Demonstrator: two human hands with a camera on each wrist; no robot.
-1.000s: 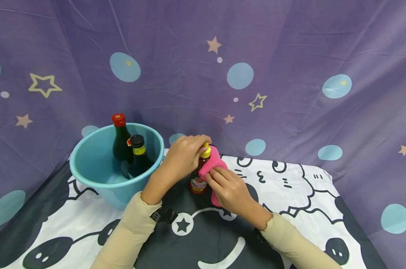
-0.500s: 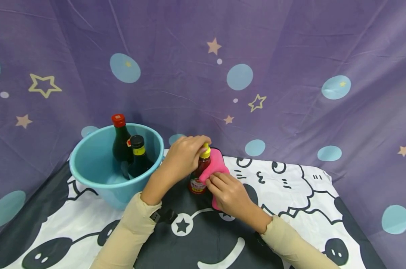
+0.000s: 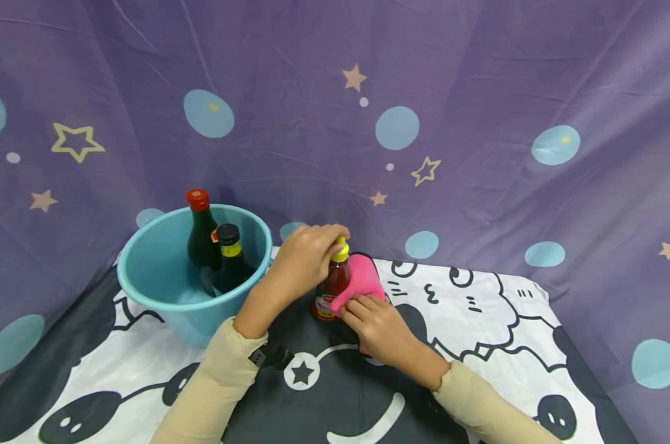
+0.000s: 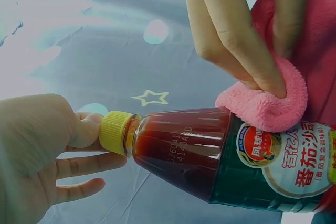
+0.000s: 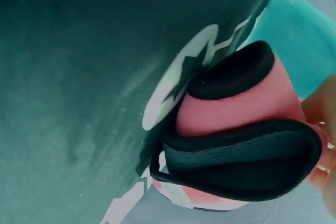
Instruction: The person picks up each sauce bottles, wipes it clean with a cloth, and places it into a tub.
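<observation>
A small bottle of red sauce with a yellow cap stands on the table. My left hand grips its cap from above; the left wrist view shows fingers curled round the yellow cap and the bottle. My right hand pinches a pink cloth and presses it against the bottle's right side, low near the label. In the left wrist view the pink cloth sits bunched under the right fingers. The right wrist view shows the folded cloth with its dark edge.
A teal bucket stands left of the bottle, holding two dark bottles, one with a red cap, one with a black cap. The table carries a black and white cartoon cloth. A purple starred curtain hangs behind.
My right hand has slid the pink cloth down the bottle's side, from near the neck to the label. The left hand has stayed on the cap.
</observation>
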